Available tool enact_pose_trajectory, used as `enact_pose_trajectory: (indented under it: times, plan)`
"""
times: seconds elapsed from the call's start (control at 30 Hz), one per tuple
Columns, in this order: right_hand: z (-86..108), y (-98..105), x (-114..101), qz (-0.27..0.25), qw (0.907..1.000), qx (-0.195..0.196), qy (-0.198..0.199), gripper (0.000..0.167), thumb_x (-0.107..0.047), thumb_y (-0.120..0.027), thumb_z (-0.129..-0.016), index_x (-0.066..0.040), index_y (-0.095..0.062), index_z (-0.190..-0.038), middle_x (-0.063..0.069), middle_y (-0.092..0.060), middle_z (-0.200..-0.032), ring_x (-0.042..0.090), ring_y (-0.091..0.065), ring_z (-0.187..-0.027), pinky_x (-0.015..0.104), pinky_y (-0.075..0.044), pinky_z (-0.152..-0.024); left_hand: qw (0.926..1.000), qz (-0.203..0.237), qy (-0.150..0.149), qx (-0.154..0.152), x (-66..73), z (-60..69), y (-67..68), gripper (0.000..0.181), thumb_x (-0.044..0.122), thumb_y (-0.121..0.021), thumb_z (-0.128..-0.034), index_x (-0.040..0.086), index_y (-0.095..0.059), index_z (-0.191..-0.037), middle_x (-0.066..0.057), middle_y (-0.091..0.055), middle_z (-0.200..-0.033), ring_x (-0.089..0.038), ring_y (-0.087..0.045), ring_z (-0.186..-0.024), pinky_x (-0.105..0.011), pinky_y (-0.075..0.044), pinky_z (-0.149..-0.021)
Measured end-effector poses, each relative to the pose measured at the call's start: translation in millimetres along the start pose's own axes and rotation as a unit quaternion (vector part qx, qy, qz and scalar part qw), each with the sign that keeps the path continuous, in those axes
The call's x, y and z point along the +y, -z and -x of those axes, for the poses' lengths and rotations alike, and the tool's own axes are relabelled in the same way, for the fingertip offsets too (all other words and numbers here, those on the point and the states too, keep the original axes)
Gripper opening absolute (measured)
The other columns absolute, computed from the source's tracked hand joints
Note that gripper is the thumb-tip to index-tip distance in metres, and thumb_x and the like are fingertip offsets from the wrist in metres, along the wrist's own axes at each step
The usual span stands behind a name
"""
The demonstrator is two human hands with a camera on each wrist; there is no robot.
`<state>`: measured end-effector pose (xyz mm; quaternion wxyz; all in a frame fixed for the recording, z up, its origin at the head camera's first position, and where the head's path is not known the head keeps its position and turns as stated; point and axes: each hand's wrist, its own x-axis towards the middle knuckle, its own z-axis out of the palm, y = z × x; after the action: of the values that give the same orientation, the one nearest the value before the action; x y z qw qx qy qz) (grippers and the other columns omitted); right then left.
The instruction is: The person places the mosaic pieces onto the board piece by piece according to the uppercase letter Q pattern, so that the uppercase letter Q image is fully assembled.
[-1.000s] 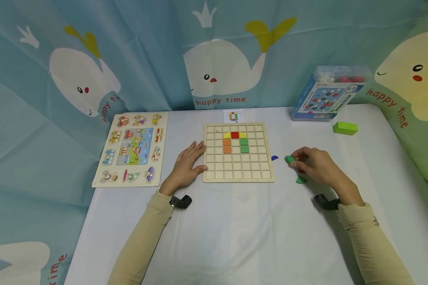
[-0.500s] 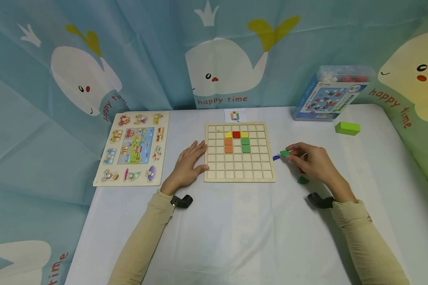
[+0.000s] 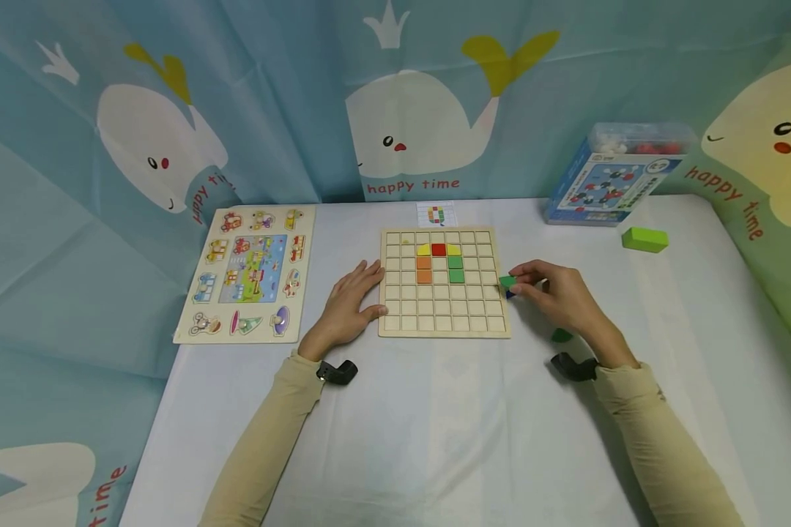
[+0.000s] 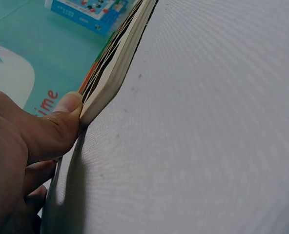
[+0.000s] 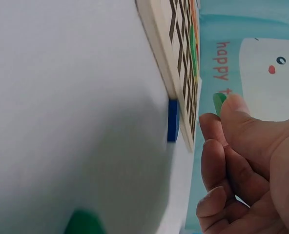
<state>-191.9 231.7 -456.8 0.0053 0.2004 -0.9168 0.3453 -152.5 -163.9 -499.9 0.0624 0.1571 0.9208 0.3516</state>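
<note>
A wooden grid board point(image 3: 444, 328) lies flat on the table, holding a red square point(image 3: 438, 249), two yellow pieces, two orange squares point(image 3: 424, 268) and two green squares point(image 3: 455, 268). My left hand point(image 3: 348, 306) rests at its left edge, fingers extended, thumb point(image 4: 66, 109) touching the near corner. Beside the right edge, my right hand point(image 3: 556, 293) pinches a small green piece point(image 5: 218, 102) between thumb and fingers, raised above the table. Under it a blue piece point(image 5: 173, 122) lies close to the board. Another green piece point(image 3: 562, 335) lies on the cloth, nearer me.
A picture puzzle board point(image 3: 191, 326) with knobbed pieces lies at the left. Behind the grid board is a small pattern card point(image 3: 436, 214). At the back right stand a blue box point(image 3: 613, 183) and a light green block point(image 3: 644, 239).
My right hand has moved left with the green piece, from beside the other loose pieces to the grid board's right edge. The left hand has stayed at the board.
</note>
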Motion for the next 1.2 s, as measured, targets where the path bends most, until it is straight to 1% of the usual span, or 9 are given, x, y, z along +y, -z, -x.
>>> enact_pose_trajectory:
  times: [0.1,0.33,0.57,0.77,0.9,1.03,1.2]
  plan:
    - [-4.0,-4.5,-2.8,-0.002,1.0,-0.009,0.001,0.021,-0.012,-0.077,-0.098,-0.001,-0.074,-0.116,0.012,-0.078,-0.097,0.016,-0.062,-0.077,0.017,-0.044,-0.064,1.0,-0.002,-0.001,0.001,-0.6,-0.3,-0.4,0.075,0.025,-0.071,-0.1008,0.005,-0.037,-0.164,-0.008,-0.027,-0.176,-0.03,-0.015,-0.166,-0.055,-0.01,-0.134]
    - [-11.7,-13.6,-7.4,-0.008,0.9996,-0.014,0.022,0.021,-0.011,-0.078,-0.098,-0.001,-0.075,-0.115,0.013,-0.077,-0.097,0.021,-0.062,-0.078,0.021,-0.042,-0.062,1.0,0.003,0.001,0.0,0.6,-0.1,0.2,0.075,0.024,-0.072,-0.1006,0.006,-0.038,-0.164,-0.008,-0.027,-0.176,-0.03,-0.014,-0.166,-0.054,-0.01,-0.134]
    - [-18.8,-21.6,-13.3,-0.02,0.9992,-0.027,0.022,0.02,-0.011,-0.077,-0.098,-0.001,-0.074,-0.115,0.012,-0.076,-0.097,0.021,-0.063,-0.084,0.022,-0.042,-0.063,1.0,0.002,0.0,0.003,1.1,-0.1,0.6,0.075,0.024,-0.073,-0.1001,0.006,-0.038,-0.164,-0.008,-0.028,-0.176,-0.03,-0.015,-0.166,-0.054,-0.011,-0.134]
    - [-25.3,-30.2,-20.9,-0.035,0.9982,-0.035,0.033,0.021,-0.01,-0.078,-0.097,-0.001,-0.074,-0.116,0.012,-0.076,-0.099,0.022,-0.066,-0.089,0.021,-0.044,-0.066,1.0,0.001,0.0,0.003,0.6,0.0,0.1,0.076,0.024,-0.073,-0.1001,0.006,-0.038,-0.164,-0.008,-0.027,-0.176,-0.029,-0.015,-0.166,-0.054,-0.01,-0.134]
    - [-29.3,-35.7,-26.4,-0.05,0.9969,-0.042,0.043,0.022,-0.009,-0.078,-0.097,0.001,-0.074,-0.117,0.013,-0.076,-0.1,0.024,-0.068,-0.091,0.021,-0.046,-0.071,1.0,-0.002,-0.002,0.005,0.2,0.3,-0.2,0.076,0.024,-0.073,-0.1001,0.006,-0.038,-0.164,-0.008,-0.028,-0.176,-0.029,-0.015,-0.166,-0.055,-0.011,-0.134]
    - [-33.2,-41.3,-31.0,-0.057,0.9956,-0.051,0.054,0.024,-0.008,-0.078,-0.097,0.003,-0.073,-0.117,0.013,-0.077,-0.102,0.026,-0.07,-0.092,0.021,-0.05,-0.077,1.0,-0.001,-0.002,0.005,-0.6,-0.1,-0.5,0.076,0.024,-0.073,-0.1002,0.006,-0.038,-0.164,-0.008,-0.027,-0.176,-0.029,-0.015,-0.166,-0.054,-0.011,-0.134]
    - [-37.8,-49.0,-38.0,-0.061,0.9942,-0.06,0.064,0.024,-0.007,-0.078,-0.096,0.004,-0.073,-0.116,0.014,-0.077,-0.103,0.026,-0.071,-0.092,0.022,-0.055,-0.08,1.0,-0.003,0.001,0.004,-1.7,-0.6,-1.0,0.075,0.026,-0.072,-0.1004,0.007,-0.037,-0.165,-0.007,-0.027,-0.177,-0.028,-0.014,-0.167,-0.053,-0.01,-0.135]
